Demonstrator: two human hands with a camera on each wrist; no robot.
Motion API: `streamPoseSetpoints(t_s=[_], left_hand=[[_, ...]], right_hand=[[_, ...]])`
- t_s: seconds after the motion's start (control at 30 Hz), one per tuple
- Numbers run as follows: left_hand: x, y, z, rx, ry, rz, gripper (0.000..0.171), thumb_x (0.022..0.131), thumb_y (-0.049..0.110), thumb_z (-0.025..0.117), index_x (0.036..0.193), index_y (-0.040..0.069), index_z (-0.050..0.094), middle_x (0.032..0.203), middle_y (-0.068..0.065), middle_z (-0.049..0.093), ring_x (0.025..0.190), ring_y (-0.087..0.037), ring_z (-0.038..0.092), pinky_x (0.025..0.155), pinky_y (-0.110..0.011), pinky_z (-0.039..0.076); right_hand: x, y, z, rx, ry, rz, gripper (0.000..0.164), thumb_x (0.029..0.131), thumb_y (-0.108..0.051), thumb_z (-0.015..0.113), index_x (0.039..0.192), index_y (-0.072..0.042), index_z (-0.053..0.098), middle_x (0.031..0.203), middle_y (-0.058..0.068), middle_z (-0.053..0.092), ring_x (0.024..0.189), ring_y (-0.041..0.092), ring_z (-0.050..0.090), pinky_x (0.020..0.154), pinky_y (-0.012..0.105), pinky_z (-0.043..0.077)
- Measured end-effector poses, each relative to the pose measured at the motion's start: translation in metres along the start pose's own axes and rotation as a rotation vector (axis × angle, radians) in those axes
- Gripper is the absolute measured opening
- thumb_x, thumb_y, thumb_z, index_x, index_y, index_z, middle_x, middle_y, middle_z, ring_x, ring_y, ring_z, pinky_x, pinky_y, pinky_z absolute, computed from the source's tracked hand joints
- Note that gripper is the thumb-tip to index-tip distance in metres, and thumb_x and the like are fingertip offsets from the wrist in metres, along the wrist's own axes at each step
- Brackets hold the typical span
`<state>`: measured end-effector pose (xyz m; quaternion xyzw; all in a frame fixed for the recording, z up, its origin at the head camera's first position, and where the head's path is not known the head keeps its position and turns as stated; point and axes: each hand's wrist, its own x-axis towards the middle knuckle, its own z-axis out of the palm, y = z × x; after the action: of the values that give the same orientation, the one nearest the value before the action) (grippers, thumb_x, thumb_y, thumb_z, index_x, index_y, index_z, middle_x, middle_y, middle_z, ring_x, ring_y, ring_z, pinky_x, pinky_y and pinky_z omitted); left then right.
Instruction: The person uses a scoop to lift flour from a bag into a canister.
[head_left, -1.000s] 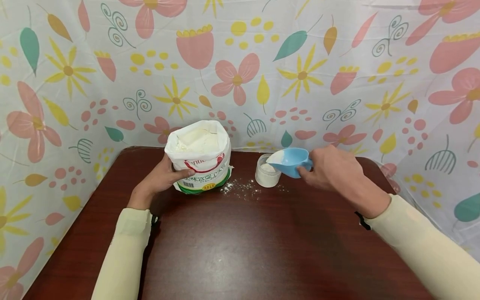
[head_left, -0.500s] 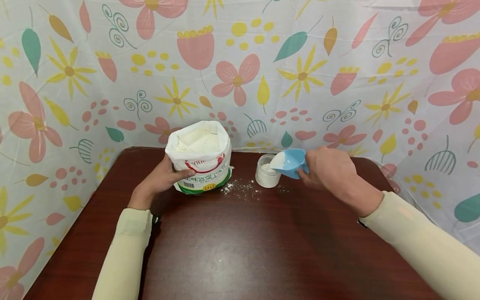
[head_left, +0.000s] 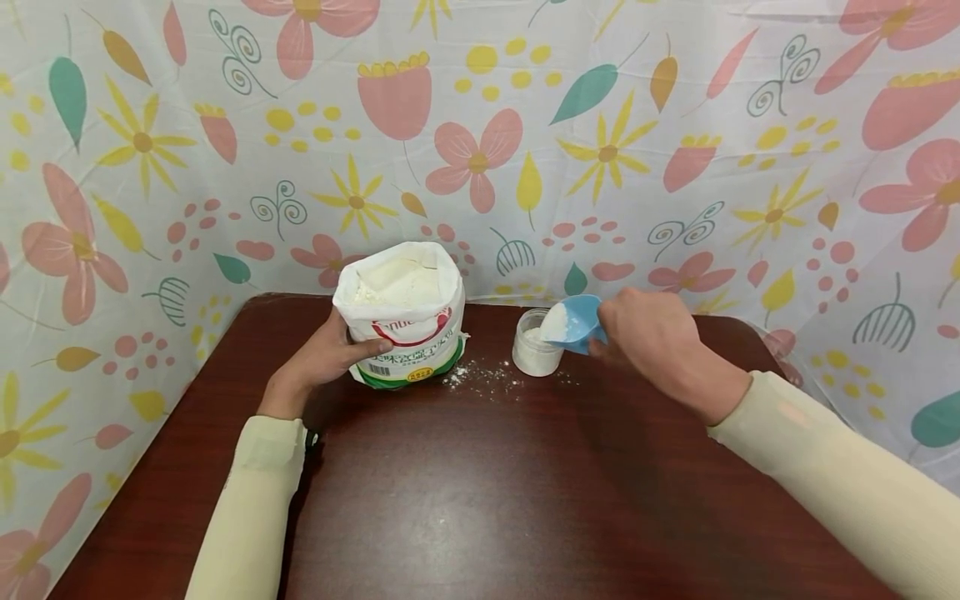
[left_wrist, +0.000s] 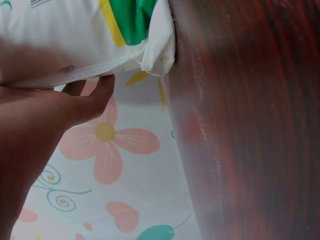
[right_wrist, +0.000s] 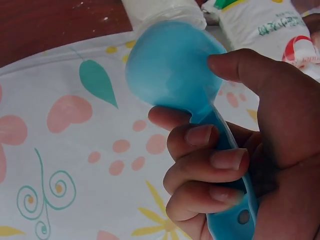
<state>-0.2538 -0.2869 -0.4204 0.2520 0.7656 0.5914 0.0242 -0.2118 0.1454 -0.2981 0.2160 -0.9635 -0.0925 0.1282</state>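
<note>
An open bag of flour (head_left: 408,333) stands on the table at the left of centre, white powder visible inside. My left hand (head_left: 318,362) grips its left side, thumb across the front; in the left wrist view its fingers (left_wrist: 102,95) lie against the bag. My right hand (head_left: 656,346) holds a blue scoop (head_left: 581,321), fingers curled round the handle (right_wrist: 232,220) and thumb on the bowl in the right wrist view. White flour (head_left: 556,323) fills the front of the scoop, which tips over the mouth of a clear jar (head_left: 537,358). Flour is inside the jar too.
Spilled flour (head_left: 483,377) dusts the dark wooden table (head_left: 480,500) between the bag and the jar. A flower-patterned cloth (head_left: 480,83) hangs behind the table's far edge and down its sides.
My right hand has moved the scoop a little to the left, further over the jar, and its front is tipped lower. The left hand and the bag stay in place.
</note>
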Motion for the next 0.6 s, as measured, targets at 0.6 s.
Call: streamPoseSetpoints(t_s=[0.6], left_hand=[[0.0,-0.002,0.0,-0.003,0.005,-0.011,0.113,0.09,0.002,0.084,0.166,0.036,0.008,0.153,0.002,0.049,0.136,-0.026,0.054,0.114,-0.063,0.042]], right_hand=[[0.017,-0.016,-0.01,-0.074,-0.047,-0.065,0.044,0.085,-0.024,0.08,0.053,-0.014,0.052,0.048,0.002,0.046,0.043,0.02,0.048,0.041,0.033,0.042]])
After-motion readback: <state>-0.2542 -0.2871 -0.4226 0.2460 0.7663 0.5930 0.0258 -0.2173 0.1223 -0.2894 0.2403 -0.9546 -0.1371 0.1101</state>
